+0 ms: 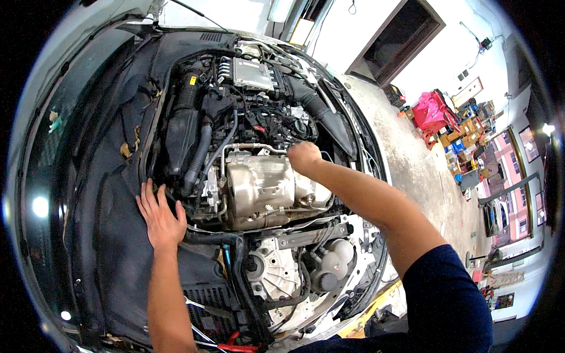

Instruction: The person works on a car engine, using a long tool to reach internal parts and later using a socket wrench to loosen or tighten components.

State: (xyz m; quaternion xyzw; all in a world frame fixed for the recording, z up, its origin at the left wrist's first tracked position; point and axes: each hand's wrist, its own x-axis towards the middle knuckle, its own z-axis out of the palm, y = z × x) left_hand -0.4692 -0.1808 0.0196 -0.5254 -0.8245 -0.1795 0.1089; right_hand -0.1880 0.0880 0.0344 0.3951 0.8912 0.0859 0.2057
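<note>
My left hand (162, 220) rests flat, fingers spread, on the black plastic cowl (120, 203) at the edge of the engine bay. My right hand (304, 157) is closed above the far right corner of a silvery metal heat shield (259, 185). Whatever its fingers may hold is hidden. A thin metal pipe (250, 145) runs along the shield's far edge, close to that hand. Behind it lies the engine (259, 117) with black wiring and hoses. A ribbed black hose (199, 156) stands between the shield and the cowl.
Red-handled pliers (238, 347) lie near the lower edge on the cowl. A whitish fluid reservoir (341, 252) sits beside the strut tower (272, 267). A wide black air duct (321, 112) crosses the far right of the bay. Boxes (468, 129) are piled on the floor beyond.
</note>
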